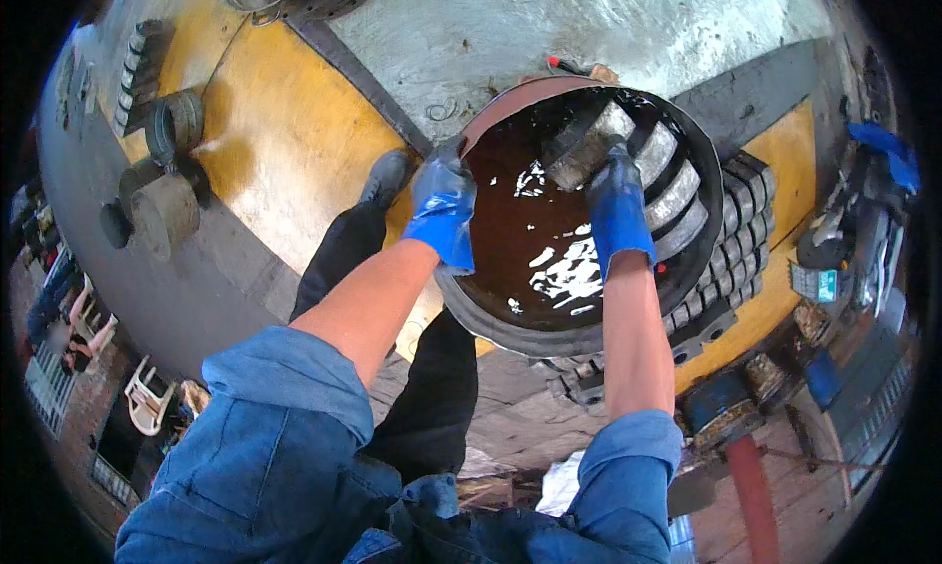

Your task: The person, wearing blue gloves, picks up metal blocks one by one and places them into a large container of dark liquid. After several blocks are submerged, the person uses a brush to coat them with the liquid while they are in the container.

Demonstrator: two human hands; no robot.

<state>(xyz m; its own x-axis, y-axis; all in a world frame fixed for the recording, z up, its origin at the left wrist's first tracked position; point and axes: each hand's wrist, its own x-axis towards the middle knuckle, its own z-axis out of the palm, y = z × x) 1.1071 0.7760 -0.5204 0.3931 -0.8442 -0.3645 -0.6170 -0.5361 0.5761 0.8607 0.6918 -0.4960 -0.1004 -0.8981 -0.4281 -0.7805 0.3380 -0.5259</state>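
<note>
Across the middle, on the yellow and grey floor (pixel 275 152), stands a wide round metal tub (pixel 486 327) holding dark brown liquid (pixel 520 235) with bright glints on its surface. The left hand (pixel 443 193), in a blue glove with darkened fingers, is curled closed on the tub's rim at its upper left, gripping the edge. The right hand (pixel 619 196), gloved in the same blue, reaches over the liquid with its fingers bent around one end of a thick, grey-brown metal block (pixel 577 157), which lies tilted within the tub near its far side. Just right of that block, curved silvery metal pieces (pixel 670 196) sit in a row along the tub's right wall. Outside, beside the tub's right edge, similar grey metal pieces are stacked in rows (pixel 751 206). A red-and-black handle (pixel 566 66) lies beyond the far rim. Well apart at left, a grey metal cylinder (pixel 165 216) rests on the floor.
</note>
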